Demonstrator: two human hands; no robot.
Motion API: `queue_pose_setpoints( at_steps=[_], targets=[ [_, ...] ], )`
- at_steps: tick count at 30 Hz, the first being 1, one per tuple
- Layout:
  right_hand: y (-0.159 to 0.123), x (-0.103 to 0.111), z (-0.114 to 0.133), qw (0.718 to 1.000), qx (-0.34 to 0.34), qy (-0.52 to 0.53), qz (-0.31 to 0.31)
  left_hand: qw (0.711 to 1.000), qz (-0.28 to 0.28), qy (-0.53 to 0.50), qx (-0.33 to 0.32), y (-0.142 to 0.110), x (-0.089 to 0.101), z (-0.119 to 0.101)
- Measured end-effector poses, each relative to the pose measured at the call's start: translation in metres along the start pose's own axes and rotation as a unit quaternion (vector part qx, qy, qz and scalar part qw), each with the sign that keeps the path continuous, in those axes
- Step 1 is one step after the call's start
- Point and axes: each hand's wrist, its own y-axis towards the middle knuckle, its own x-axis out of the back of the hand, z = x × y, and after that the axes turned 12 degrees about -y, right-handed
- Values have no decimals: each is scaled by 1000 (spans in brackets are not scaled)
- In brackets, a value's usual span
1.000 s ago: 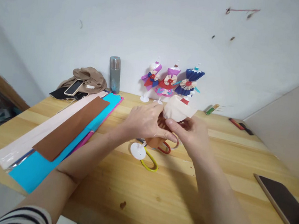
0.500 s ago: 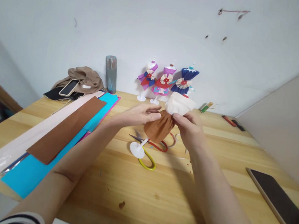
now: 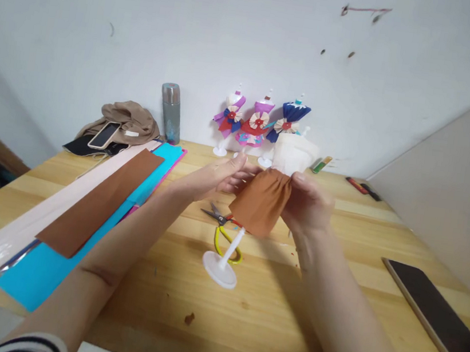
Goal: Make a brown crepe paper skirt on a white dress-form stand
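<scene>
A small white dress form on a stand (image 3: 231, 253) is held up, tilted, above the table. It wears a white paper top (image 3: 294, 154) and a gathered brown paper skirt (image 3: 261, 202). My right hand (image 3: 310, 203) grips it at the waist, thumb on the gathers. On the other side is my left hand (image 3: 232, 177), its thumb raised and fingers apart, with fingertips at the skirt's left edge. Whether they touch it I cannot tell. Beneath the form lie scissors with yellow handles (image 3: 219, 237) and a second, red-handled pair (image 3: 235, 222), partly hidden by the skirt.
Three dressed forms (image 3: 259, 122) stand against the wall beside a grey flask (image 3: 170, 114). At left are brown paper (image 3: 104, 202), blue paper (image 3: 37, 280), a phone (image 3: 104, 135) and brown cloth (image 3: 132, 119). A dark tablet-like slab (image 3: 433, 312) lies at right.
The form has come nearer and turned more upright, its base moving down and right. My left thumb has lifted off the skirt's front. The view has shifted slightly.
</scene>
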Motion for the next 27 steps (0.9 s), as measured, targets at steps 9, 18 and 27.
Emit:
queue_pose_setpoints(
  at_steps=[9,18,27],
  targets=[
    [5,8,-16,994,75,70,37,986,79,12,146,8,10,23],
    [8,13,-10,986,144,-16,76,908,354,-124,185,-1,-46,72],
    [18,19,-9,994,96,-39,-20,971,189,-101,108,-3,-54,69]
  ],
)
